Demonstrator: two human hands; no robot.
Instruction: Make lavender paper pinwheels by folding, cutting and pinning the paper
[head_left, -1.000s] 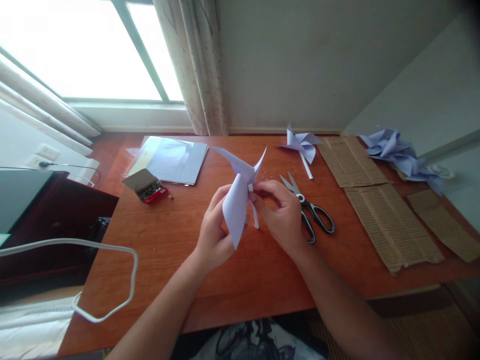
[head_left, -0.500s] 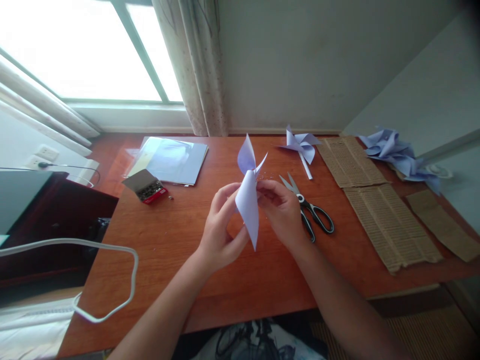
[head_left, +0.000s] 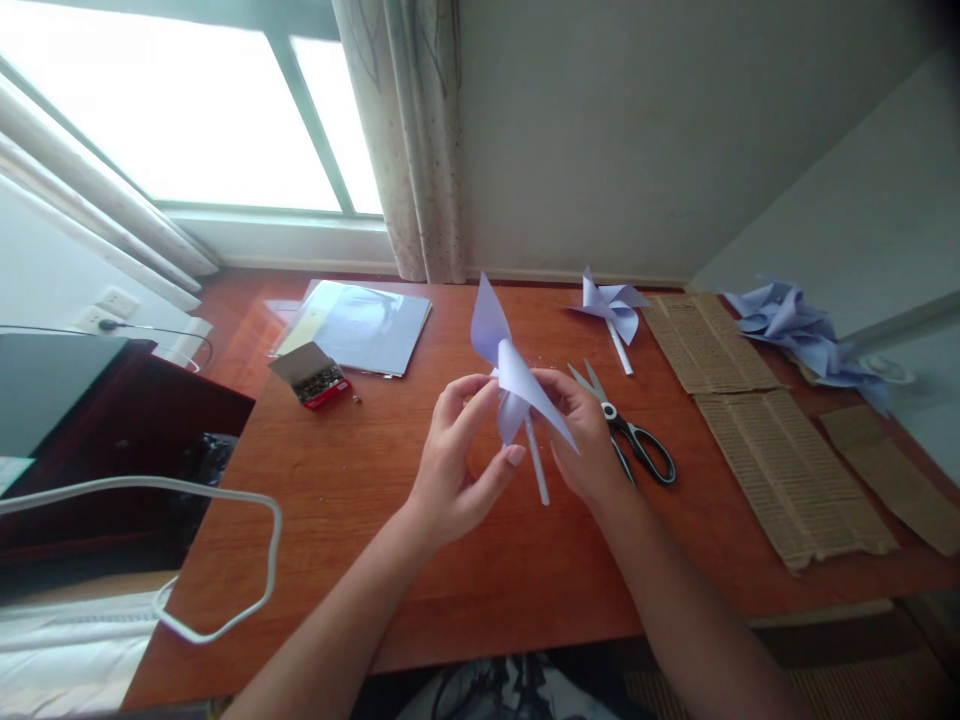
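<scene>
A pale purple paper pinwheel [head_left: 517, 375] is held up over the table between my two hands, its white paper stick [head_left: 537, 465] slanting down toward me. My left hand [head_left: 457, 455] has its curled fingertips on the pinwheel's left side near the centre, while its thumb stands apart below. From the other side, my right hand [head_left: 581, 435] closes its fingers behind the blades and near the stick; a blade hides part of the grip. Scissors [head_left: 619, 420] with black handles lie spread beside my right hand. A second finished-looking pinwheel [head_left: 611, 305] rests farther back.
An open box of pushpins [head_left: 319, 385] stands at the left, one loose pin beside it. Behind it lies a stack of paper sheets in clear film [head_left: 367, 325]. Cardboard pieces [head_left: 787, 470] and several purple paper pinwheels [head_left: 795, 325] occupy the right. A white cable [head_left: 274, 540] loops at the left edge.
The pinwheel has turned and tilted, so its stick now shows below the blades. My left thumb has come away from the blade. The whole view has shifted slightly.
</scene>
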